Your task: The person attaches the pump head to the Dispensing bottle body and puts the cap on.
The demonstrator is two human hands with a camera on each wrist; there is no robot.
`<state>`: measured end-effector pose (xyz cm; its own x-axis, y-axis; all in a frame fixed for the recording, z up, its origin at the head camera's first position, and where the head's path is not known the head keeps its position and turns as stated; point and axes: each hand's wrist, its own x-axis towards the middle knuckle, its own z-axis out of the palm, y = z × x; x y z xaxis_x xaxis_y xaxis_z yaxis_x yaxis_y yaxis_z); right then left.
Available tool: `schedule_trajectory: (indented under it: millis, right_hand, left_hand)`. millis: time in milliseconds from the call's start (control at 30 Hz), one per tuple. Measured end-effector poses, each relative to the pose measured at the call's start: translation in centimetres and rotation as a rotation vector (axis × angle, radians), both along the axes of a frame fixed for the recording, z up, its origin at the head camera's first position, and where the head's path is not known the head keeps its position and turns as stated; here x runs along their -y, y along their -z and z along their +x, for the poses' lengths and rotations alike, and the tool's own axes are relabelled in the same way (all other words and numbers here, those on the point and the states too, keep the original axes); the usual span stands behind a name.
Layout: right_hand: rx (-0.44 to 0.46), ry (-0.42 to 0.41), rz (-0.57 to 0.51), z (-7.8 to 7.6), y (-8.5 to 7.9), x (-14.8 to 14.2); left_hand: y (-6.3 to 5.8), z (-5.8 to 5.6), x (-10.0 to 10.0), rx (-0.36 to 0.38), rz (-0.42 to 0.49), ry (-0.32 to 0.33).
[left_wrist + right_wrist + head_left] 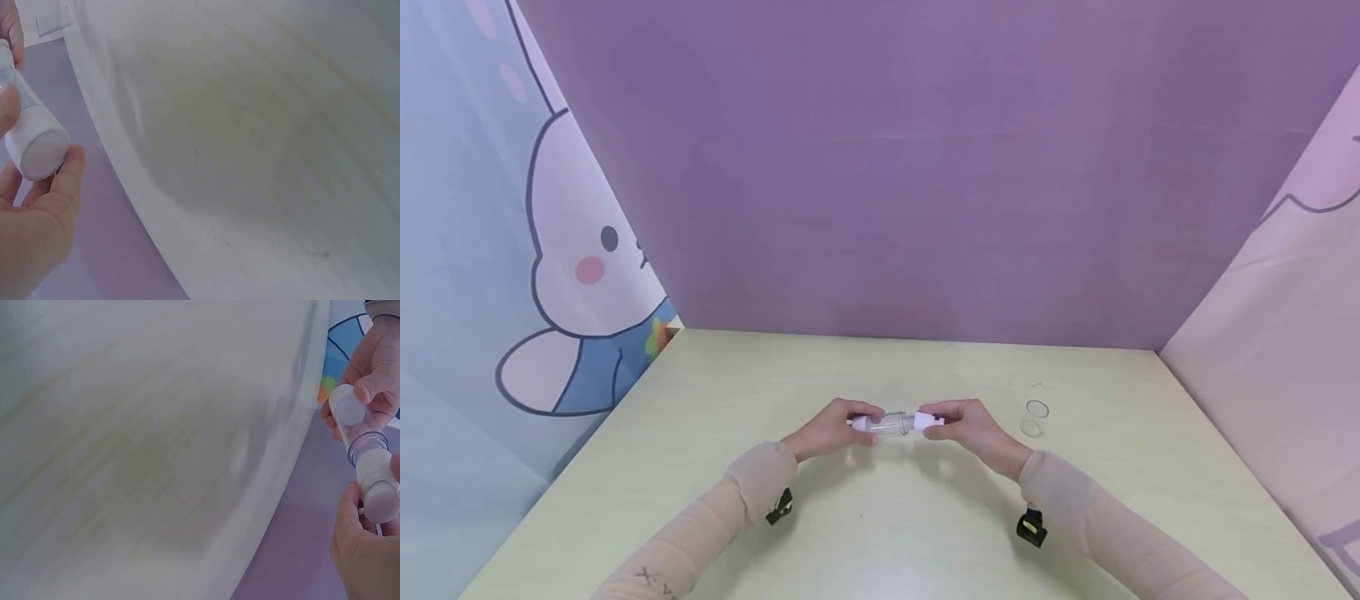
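A small clear pump bottle lies sideways in the air between both hands, just over the table. My left hand grips its white bottom end, thumb on one side and fingers on the other. At the neck end, my right hand pinches the white pump head. In the right wrist view the pump head lines up with the clear neck; whether it is screwed on I cannot tell. A clear cylindrical cap stands on the table to the right of my right hand.
The pale wooden table spreads around both forearms. A purple panel rises along its back edge. Printed curtains hang at the left and right sides.
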<state>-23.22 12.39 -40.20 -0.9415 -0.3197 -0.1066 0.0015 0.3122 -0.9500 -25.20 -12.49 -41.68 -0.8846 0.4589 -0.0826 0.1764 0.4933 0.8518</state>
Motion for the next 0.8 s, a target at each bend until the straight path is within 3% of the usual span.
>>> schedule_trajectory:
  millis: [200,533,800]
  right_hand:
    - [0.003,-0.013,0.002,0.31,-0.48,0.09]
    - [-0.003,-0.007,0.008,-0.19,0.07,-0.08]
    - [-0.032,-0.017,0.064,-0.07,-0.02,-0.17]
  left_hand:
    - [0.25,-0.22,-0.14,0.005,0.01,0.004]
    - [0.22,-0.22,-0.43,0.008,0.031,-0.014]
    - [0.36,-0.17,-0.48,0.006,0.03,0.001]
